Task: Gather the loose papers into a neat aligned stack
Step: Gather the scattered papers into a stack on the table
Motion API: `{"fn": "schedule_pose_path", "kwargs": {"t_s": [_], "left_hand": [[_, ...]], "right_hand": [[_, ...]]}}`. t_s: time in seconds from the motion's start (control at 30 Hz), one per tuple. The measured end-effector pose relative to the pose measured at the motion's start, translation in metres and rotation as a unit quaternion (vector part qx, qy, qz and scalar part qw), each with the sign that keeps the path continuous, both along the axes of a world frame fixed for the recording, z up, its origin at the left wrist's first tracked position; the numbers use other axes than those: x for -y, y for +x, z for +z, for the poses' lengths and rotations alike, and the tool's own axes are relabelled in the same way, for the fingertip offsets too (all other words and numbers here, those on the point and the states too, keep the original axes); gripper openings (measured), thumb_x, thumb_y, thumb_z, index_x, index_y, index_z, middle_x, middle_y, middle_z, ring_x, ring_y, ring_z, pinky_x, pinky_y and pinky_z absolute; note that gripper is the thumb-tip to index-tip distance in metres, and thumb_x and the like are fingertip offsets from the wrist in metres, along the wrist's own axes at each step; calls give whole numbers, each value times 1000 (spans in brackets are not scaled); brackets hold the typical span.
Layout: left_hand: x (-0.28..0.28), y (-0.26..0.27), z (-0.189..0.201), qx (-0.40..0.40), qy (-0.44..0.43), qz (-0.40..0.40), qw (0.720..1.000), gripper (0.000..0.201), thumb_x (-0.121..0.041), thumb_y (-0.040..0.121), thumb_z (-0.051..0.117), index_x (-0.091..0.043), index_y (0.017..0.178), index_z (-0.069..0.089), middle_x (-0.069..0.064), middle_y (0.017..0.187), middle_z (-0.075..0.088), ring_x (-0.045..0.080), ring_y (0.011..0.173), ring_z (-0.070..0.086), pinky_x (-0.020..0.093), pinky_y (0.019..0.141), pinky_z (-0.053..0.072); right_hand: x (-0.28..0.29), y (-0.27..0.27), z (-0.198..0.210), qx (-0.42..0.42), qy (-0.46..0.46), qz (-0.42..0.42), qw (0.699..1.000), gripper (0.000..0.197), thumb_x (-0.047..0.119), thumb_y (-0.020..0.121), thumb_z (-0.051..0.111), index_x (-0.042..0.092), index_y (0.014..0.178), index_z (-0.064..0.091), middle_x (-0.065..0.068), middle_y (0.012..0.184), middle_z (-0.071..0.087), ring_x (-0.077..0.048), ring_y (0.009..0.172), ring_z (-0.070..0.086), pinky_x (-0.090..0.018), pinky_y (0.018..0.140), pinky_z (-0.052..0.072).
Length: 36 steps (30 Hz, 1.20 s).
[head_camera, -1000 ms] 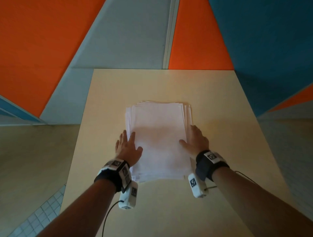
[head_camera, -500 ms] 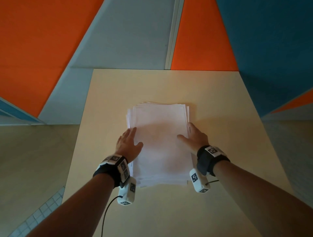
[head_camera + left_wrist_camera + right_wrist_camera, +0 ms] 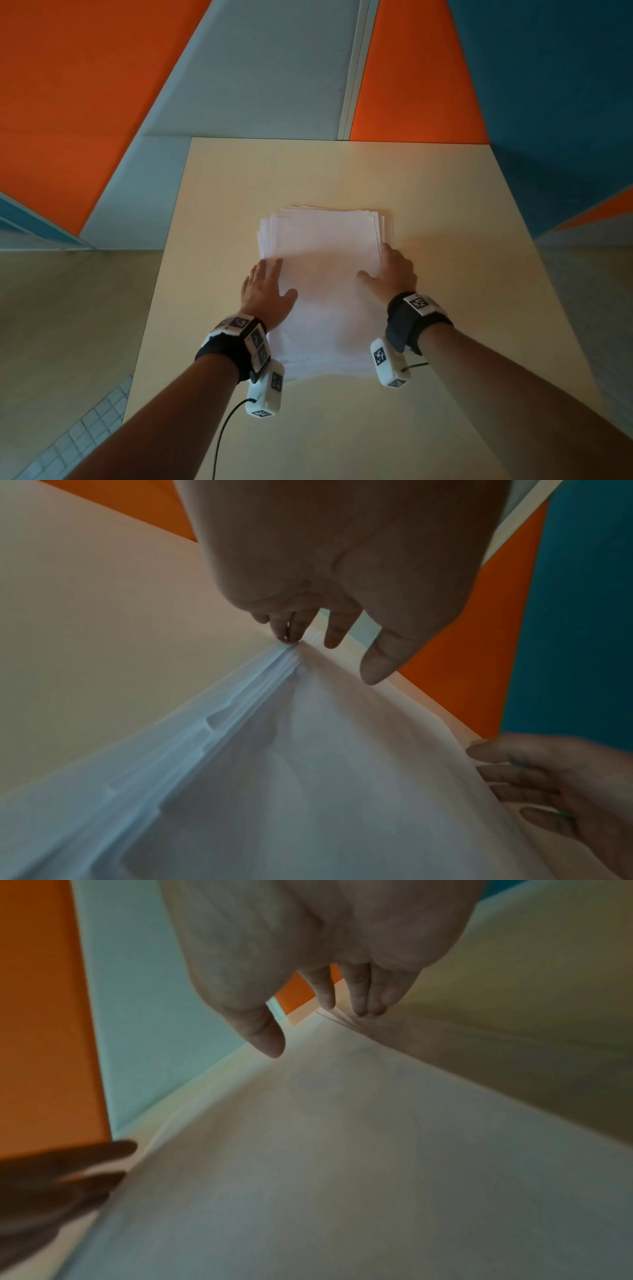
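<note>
A stack of white papers (image 3: 325, 274) lies in the middle of the beige table (image 3: 462, 274), its edges slightly fanned at the far end and left side. My left hand (image 3: 265, 291) rests flat against the stack's left edge, fingers straight, thumb on the top sheet. My right hand (image 3: 392, 274) presses the right edge the same way, thumb on top. In the left wrist view the fingertips (image 3: 291, 637) touch the staggered sheet edges of the papers (image 3: 274, 777). In the right wrist view the fingers (image 3: 363, 999) lie along the right edge of the papers (image 3: 342, 1150).
The table is bare around the stack, with free surface on all sides. Orange, grey and blue wall panels (image 3: 274, 68) rise behind its far edge. Floor lies to the left (image 3: 68, 325) and right of the table.
Both hands have slid a little further along the stack's sides and pushed inward; the fanned side edges now look narrower than a second ago.
</note>
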State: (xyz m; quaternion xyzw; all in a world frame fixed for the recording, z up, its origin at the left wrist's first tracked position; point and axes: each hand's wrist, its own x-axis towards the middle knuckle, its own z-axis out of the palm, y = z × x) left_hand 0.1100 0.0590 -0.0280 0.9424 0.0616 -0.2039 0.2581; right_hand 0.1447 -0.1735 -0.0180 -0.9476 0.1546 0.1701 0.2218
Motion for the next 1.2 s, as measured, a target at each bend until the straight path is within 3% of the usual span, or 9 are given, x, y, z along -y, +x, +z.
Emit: {"fn": "schedule_pose_path", "kwargs": {"t_s": [0.13, 0.27, 0.4, 0.53, 0.6, 0.73, 0.9, 1.03, 1.2], "left_hand": [[0, 9, 5, 7, -23, -24, 999, 73, -33, 94, 52, -23, 155, 13, 3, 164, 13, 20, 151, 10, 40, 122, 9], [0, 6, 10, -9, -25, 5, 1000, 76, -28, 95, 50, -23, 156, 6, 8, 164, 2, 23, 152, 4, 40, 122, 7], [2, -22, 8, 1, 26, 5, 1000, 75, -31, 94, 49, -24, 156, 7, 10, 164, -9, 26, 152, -3, 41, 121, 2], [9, -61, 4, -15, 36, 26, 999, 76, -32, 91, 51, -15, 155, 13, 13, 164, 3, 29, 150, 9, 40, 121, 14], [17, -72, 3, -33, 33, 21, 999, 79, -33, 92, 51, -11, 155, 10, 14, 164, 1, 30, 151, 5, 38, 121, 12], [26, -70, 6, -25, -5, 54, 998, 77, -29, 90, 52, -9, 154, 15, 16, 162, 12, 31, 149, 14, 39, 120, 18], [21, -79, 19, -53, -45, 124, 990, 73, -24, 88, 53, -5, 151, 20, 15, 152, 30, 31, 140, 31, 38, 115, 27], [35, -90, 19, -49, -26, 105, 993, 73, -26, 86, 54, -4, 149, 24, 13, 153, 31, 30, 140, 31, 39, 115, 27], [26, -83, 32, -95, -23, 182, 978, 62, -29, 87, 53, -9, 143, 33, 15, 144, 38, 36, 129, 40, 45, 107, 34]], "right_hand": [[1, 10, 7, -12, 57, -39, 998, 78, 46, 81, 65, 20, 147, 32, -8, 148, 45, -35, 134, 42, -47, 106, 38], [11, 2, 11, 6, 106, -60, 993, 75, 44, 70, 62, 25, 139, 39, -5, 136, 56, -34, 122, 55, -48, 101, 45], [19, -27, 9, -5, 53, -37, 998, 71, 35, 78, 65, 18, 141, 39, -11, 138, 50, -36, 125, 51, -51, 100, 48], [20, -63, 1, -66, 21, -70, 995, 59, 33, 80, 62, 6, 131, 47, -18, 131, 51, -39, 116, 54, -45, 95, 52], [15, -71, -2, -77, 19, -80, 994, 54, 31, 81, 61, 3, 126, 49, -19, 129, 47, -39, 116, 51, -42, 94, 50], [11, -71, 3, -81, 34, -99, 991, 56, 29, 85, 59, 4, 133, 45, -18, 134, 40, -39, 121, 47, -43, 98, 49], [20, -81, 6, -76, 60, -129, 987, 59, 36, 75, 56, 5, 126, 52, -16, 126, 50, -38, 103, 60, -46, 79, 60], [8, -93, 8, -107, 33, -106, 988, 57, 27, 84, 57, 1, 133, 45, -20, 135, 43, -39, 119, 51, -37, 95, 47], [12, -93, 12, -105, 37, -111, 988, 57, 29, 86, 56, 1, 135, 46, -20, 136, 44, -39, 120, 50, -42, 99, 47]]}}
